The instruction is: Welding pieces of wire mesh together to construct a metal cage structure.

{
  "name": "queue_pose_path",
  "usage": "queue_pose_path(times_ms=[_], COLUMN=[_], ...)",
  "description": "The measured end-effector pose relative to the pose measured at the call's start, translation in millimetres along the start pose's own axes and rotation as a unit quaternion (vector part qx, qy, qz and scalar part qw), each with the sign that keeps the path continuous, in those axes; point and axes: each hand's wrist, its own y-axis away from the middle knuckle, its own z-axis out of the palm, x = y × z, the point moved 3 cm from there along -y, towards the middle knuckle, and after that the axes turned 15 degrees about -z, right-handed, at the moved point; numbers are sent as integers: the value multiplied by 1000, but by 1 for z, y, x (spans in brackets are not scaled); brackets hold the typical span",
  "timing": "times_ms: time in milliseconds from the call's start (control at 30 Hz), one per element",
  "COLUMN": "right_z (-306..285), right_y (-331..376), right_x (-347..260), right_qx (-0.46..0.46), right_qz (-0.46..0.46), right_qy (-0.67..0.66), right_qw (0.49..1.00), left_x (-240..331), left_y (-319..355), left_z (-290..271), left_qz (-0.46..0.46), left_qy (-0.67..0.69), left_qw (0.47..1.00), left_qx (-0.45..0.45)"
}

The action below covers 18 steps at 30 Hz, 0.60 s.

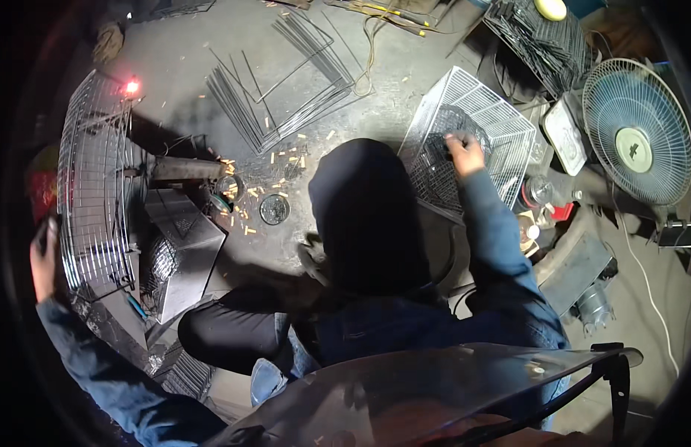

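Left hand [44, 257] beside the rack [94, 186] should steady it; right hand [466, 155], over wires [435, 165] in the basket [509, 138], should lift singly; I cannot tell either's grip.

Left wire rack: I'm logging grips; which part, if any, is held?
The left hand is at the outer edge of the wire rack; can't tell whether it grips.

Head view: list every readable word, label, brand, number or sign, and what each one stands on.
None can be read.
Fan hub: a dark mark, too small to make out.
Red thing at the left edge: too dark and blurred to tell whether it bears print.
Wire basket at the right hand: no lettering shows.
Wire grid at the left hand: no lettering shows.
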Motion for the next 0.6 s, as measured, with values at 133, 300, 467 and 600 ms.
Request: queue_pose_path(times_ms=[133, 300, 467, 600], right_z=[-38, 17, -93, -85], right_y=[20, 22, 25, -7], right_x=[182, 151, 252, 151], right_qx=[-126, -154, -151, -92], right_qz=[314, 327, 224, 108], right_qy=[433, 345, 375, 10], right_qw=[836, 867, 887, 990], left_x=[71, 75, 133, 137], left_y=[33, 93, 52, 60], left_z=[55, 19, 57, 55], left_qz=[-42, -53, -9, -30], left_qy=[57, 0, -15, -53], left_qw=[997, 998, 999, 997], left_qx=[-22, 16, 27, 43])
